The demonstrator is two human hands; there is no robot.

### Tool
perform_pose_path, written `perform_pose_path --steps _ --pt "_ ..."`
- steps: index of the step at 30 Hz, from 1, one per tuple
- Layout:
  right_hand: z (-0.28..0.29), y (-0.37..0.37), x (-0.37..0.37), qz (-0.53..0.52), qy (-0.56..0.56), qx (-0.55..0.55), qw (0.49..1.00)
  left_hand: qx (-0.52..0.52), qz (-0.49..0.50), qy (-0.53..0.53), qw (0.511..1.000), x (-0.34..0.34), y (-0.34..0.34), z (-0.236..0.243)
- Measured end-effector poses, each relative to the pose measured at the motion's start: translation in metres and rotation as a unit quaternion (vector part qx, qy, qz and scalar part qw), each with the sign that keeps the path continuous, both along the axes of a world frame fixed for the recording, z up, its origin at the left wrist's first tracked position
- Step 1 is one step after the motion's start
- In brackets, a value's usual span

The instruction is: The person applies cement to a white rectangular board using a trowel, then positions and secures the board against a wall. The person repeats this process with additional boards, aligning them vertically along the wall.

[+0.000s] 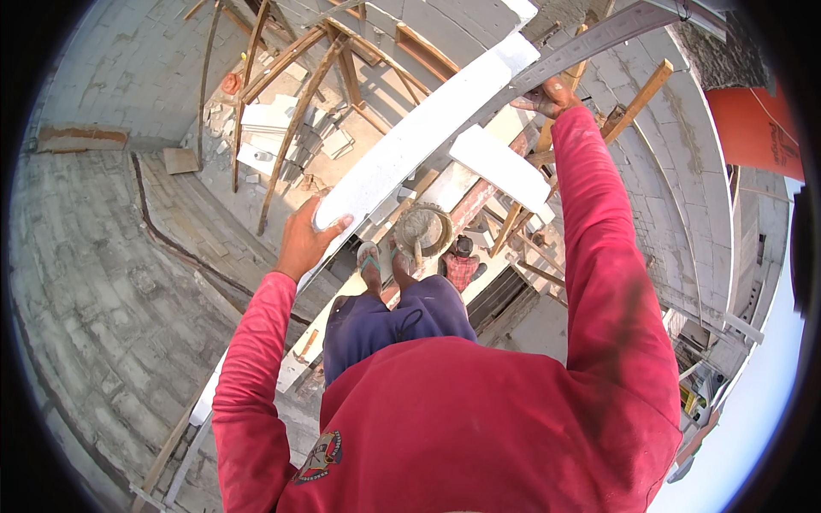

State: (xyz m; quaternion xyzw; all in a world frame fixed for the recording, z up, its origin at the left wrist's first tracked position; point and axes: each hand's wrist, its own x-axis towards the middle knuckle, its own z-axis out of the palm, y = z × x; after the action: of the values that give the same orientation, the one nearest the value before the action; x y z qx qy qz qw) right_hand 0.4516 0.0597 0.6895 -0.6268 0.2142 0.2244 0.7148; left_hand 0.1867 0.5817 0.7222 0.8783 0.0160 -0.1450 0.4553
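A long white building block (419,141) lies slantwise before me, on the line of a narrow white wall that runs down to the lower left. My left hand (312,235) is closed over its near left end, thumb on the top face and fingers over the far side. My right hand (547,98) is at the block's far right end, against the shaded grey side, with its fingers partly hidden. Beside it lies a second white block (505,171). A round bucket of grey mortar (423,229), a handled tool in it, stands by my sandalled feet (369,256).
Wooden props (299,111) lean at the upper left, near stacked white blocks (272,120) far below. A timber (637,98) slants beside my right arm. Below crouches another person (462,269) in a checked shirt. An orange sheet (748,128) hangs at the right. Grey block walls (103,248) surround the drop.
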Motion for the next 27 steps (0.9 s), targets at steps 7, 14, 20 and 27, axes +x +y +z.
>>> perform_pose_path --steps 7,14,20,27 --pt "-0.008 -0.004 0.003 0.011 -0.012 0.016 1.000 0.005 0.004 0.012 1.000 -0.001 0.004 -0.010" --pt "-0.012 -0.006 0.004 0.002 -0.011 0.045 0.999 0.001 0.006 0.021 1.000 -0.003 0.008 -0.018" --pt "-0.013 -0.002 0.000 -0.020 -0.007 0.069 0.997 -0.001 0.000 0.004 1.000 -0.003 0.005 -0.012" --pt "-0.023 -0.004 0.001 -0.049 -0.004 0.073 0.996 0.004 -0.007 0.001 1.000 0.001 0.001 0.006"
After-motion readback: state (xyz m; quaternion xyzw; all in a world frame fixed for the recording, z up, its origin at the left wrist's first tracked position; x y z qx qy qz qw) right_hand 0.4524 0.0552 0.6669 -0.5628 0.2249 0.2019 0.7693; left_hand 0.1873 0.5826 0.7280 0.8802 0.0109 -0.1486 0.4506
